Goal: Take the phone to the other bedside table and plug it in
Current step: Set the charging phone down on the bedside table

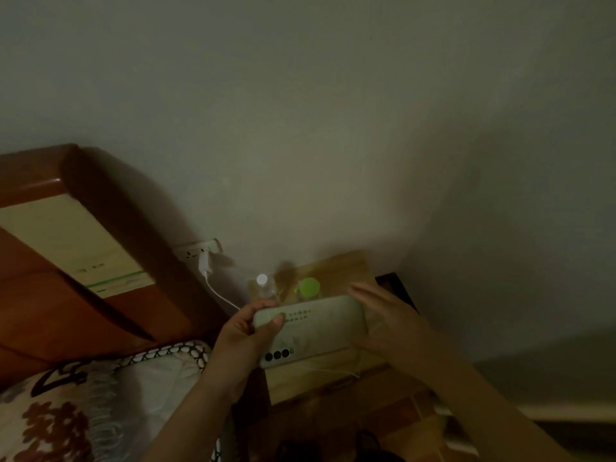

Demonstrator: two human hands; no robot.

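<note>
Head view, dim room. Phone [311, 330] held back-up over the bedside table [336, 378], lying crosswise, camera lenses toward the near-left corner. Left hand [245, 338] closed on the phone's left end, thumb on top, fingers wrapped under. Right hand [383, 315] at the phone's right end, fingers mostly extended and flat against the edge; real grasp or just steadying, cannot tell.

Table is small and wood-topped, tight against the wall [333, 128] at the back, bed [83, 395] with wooden headboard [66, 228] close on its left. Free floor only to the right. Wall socket [200, 250] sits between headboard and table, white charger [205, 263] plugged in, its cable [220, 296] running down toward the left hand; the end is hidden.

Two containers at the table's back, behind the phone: clear bottle [265, 288] with white cap, jar [308, 288] with green lid. Contents too blurred to tell. Another thin white cord [333, 371] lies on the tabletop under the phone.
</note>
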